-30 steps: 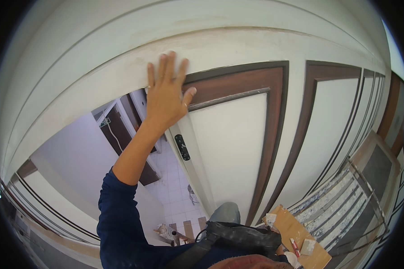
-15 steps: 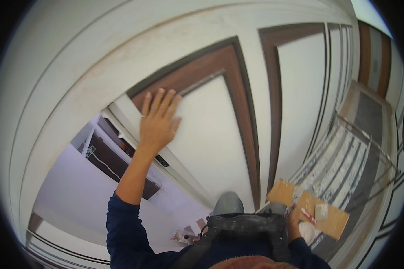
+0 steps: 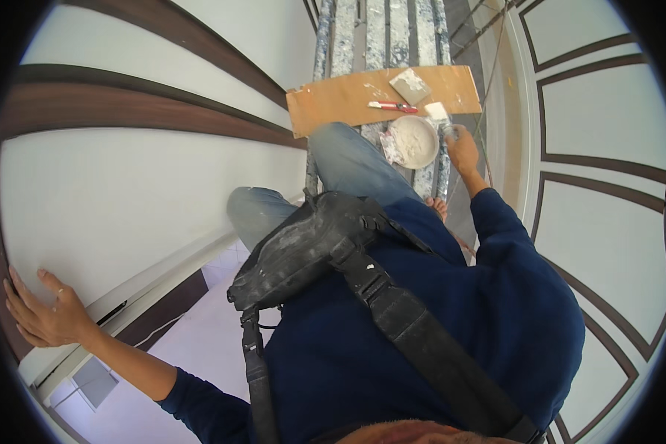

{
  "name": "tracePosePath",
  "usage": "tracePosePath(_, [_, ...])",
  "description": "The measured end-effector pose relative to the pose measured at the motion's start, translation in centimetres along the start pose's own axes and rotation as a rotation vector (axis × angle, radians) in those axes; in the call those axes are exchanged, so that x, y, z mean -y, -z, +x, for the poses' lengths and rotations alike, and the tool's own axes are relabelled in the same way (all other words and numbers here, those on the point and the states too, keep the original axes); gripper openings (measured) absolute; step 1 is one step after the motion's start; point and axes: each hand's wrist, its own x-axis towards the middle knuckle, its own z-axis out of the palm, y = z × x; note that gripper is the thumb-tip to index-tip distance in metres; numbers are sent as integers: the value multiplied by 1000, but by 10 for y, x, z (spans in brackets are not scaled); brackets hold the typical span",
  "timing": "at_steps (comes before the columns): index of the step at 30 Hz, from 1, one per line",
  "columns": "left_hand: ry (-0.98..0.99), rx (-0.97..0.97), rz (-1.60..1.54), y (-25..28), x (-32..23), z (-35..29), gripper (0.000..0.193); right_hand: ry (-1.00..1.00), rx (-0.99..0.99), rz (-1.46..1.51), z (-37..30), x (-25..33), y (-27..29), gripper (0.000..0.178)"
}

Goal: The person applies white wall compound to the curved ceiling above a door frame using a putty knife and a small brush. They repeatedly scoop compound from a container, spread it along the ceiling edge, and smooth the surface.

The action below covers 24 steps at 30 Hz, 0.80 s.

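Observation:
My left hand [image 3: 48,314] lies with fingers spread against the white panel [image 3: 126,192] of a door, its fingertips at the dark brown trim. At the right, my right hand [image 3: 462,152] is closed on a putty knife [image 3: 436,112] whose blade looks white. Just left of that hand stands a round bowl [image 3: 413,142] of whitish paste, with a smeared, crumpled edge. Beyond it, a brown board [image 3: 329,107] carries a red and white cutter knife [image 3: 392,106] and a square, putty-smeared pad [image 3: 411,86].
The board and bowl rest on a paint-spattered slatted scaffold platform [image 3: 375,37]. Thin metal scaffold bars [image 3: 485,29] run along its right side. A panelled wall [image 3: 599,140] with brown trim stands at the right. My jeans-covered knees [image 3: 355,159] are beside the door.
My view has swung down and to the right, bringing the platform, bowl and board toward the middle. My left hand stays flat on the door; the right hand's putty knife now shows beside the bowl.

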Motion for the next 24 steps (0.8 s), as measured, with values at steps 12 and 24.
tracePosePath(12, [-31,5,134,0,13,-11,28,0,164,143,-27,19,-65,48])
tracePosePath(24, [-34,7,206,-9,23,-19,25,-288,-133,167,26,22,-80,50])
